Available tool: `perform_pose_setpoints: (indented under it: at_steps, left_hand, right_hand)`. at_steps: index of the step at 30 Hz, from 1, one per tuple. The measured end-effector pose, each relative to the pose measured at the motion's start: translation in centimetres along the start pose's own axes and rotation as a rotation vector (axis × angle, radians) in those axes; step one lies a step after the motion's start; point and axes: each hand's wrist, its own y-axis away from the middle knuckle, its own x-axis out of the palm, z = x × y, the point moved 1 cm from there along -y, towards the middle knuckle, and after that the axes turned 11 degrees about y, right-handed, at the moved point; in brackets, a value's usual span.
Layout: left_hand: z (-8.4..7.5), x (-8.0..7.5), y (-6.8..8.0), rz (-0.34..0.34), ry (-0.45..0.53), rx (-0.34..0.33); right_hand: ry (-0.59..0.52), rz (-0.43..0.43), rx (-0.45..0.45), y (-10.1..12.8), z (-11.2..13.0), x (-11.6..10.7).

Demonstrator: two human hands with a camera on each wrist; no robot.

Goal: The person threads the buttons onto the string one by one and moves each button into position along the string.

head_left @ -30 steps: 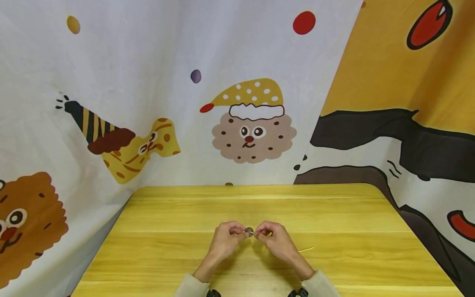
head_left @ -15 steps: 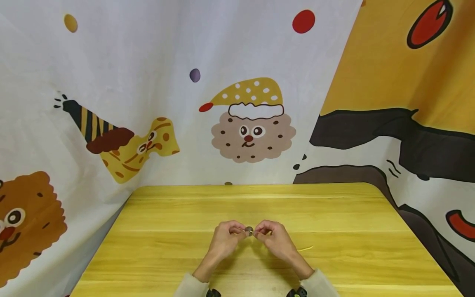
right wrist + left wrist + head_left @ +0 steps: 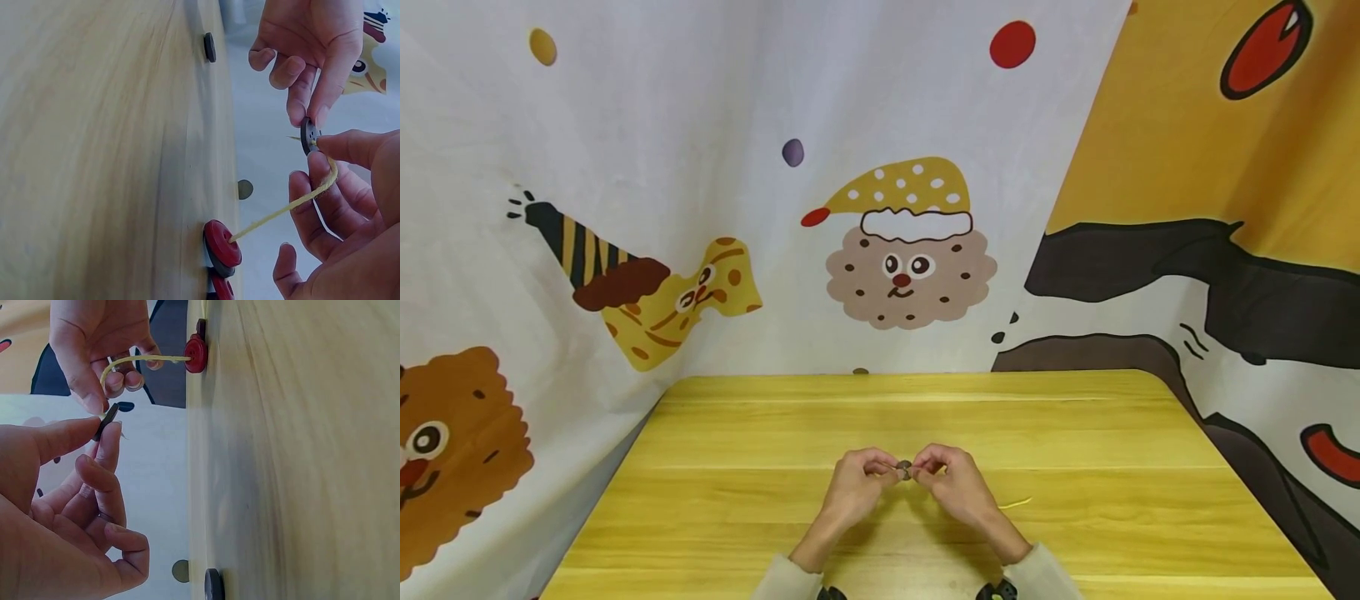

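Note:
My left hand pinches a dark round button on edge between thumb and forefinger, above the table. My right hand pinches yellow yarn right at the button's holed face. A thin yarn tip pokes out on the button's other side. From the right fingertips the yarn runs in a curve to a red button low over the tabletop. A dark button lies against that red one, and part of another red button shows at the lower edge of the right wrist view.
A separate dark button appears near the tabletop in both wrist views. Behind the right wrist, a length of yellow yarn lies on the wooden table. A printed cloth hangs behind the table.
My right fingertips have moved slightly left, closing the small gap to the dark button, and less yarn shows between them. The left hand stays nearly in place.

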Motion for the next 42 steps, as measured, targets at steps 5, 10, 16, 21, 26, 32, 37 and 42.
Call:
perform_pose_setpoints:
  at_steps: [5, 10, 16, 21, 26, 32, 37, 42]
  left_hand:
    - [0.0, 0.0, 0.0, -0.001, 0.012, -0.001]
    - [0.2, 0.0, 0.1, 0.008, 0.027, -0.003]
    - [0.4, 0.0, 0.1, 0.010, 0.040, -0.007]
    - [0.4, 0.2, 0.1, -0.001, 0.043, -0.009]
    - [0.5, 0.3, 0.1, -0.004, 0.041, -0.009]
    - [0.3, 0.2, 0.2, 0.007, 0.057, -0.011]
    - [0.2, 0.2, 0.3, 0.007, 0.063, -0.015]
    - [0.3, -0.2, 0.3, -0.014, 0.037, 0.000]
  right_hand:
    - [0.002, -0.001, -0.021, 0.0, -0.1, 0.0]
    - [-0.017, 0.051, -0.034, 0.2, -0.2, 0.1]
    - [0.028, 0.086, -0.078, 0.2, -0.2, 0.3]
    - [0.059, 0.076, -0.122, 0.3, -0.1, 0.5]
    - [0.070, 0.066, -0.131, 0.3, 0.1, 0.6]
    - [0.074, 0.047, -0.134, 0.3, 0.2, 0.8]
    - [0.078, 0.040, -0.137, 0.4, 0.1, 0.9]
    - [0.070, 0.045, -0.135, 0.4, 0.2, 1.0]
